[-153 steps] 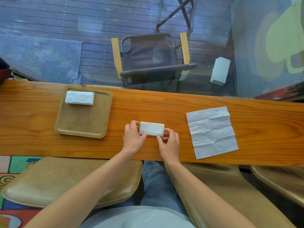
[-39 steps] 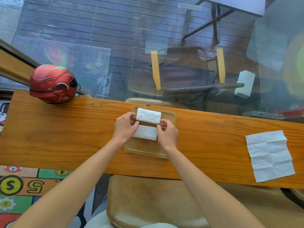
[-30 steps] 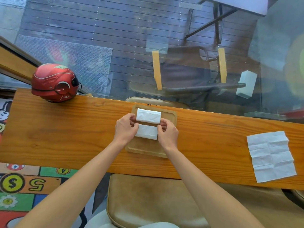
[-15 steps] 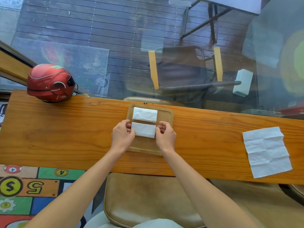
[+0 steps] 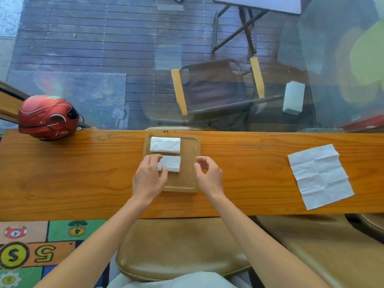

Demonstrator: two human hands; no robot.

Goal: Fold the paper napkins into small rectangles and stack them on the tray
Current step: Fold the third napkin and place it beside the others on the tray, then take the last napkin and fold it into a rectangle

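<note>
A wooden tray point(image 5: 190, 175) lies on the long wooden counter point(image 5: 83, 173). Two folded white napkins rest on it side by side: one at the far edge point(image 5: 165, 144) and a second just nearer point(image 5: 171, 163). My left hand point(image 5: 150, 177) rests its fingertips on the left end of the nearer folded napkin. My right hand point(image 5: 208, 176) hovers over the tray's right rim, fingers apart and holding nothing. An unfolded, creased white napkin point(image 5: 321, 175) lies flat on the counter at the right.
A red helmet point(image 5: 47, 117) sits at the counter's far left corner. Glass stands behind the counter, with a chair and decking seen through it. A tan padded stool point(image 5: 178, 248) is below me, and a colourful mat point(image 5: 39, 252) covers the floor at left.
The second folded napkin was carried from the counter to the tray and set down in front of the first. My right hand has let go and moved right; my left still touches it.
</note>
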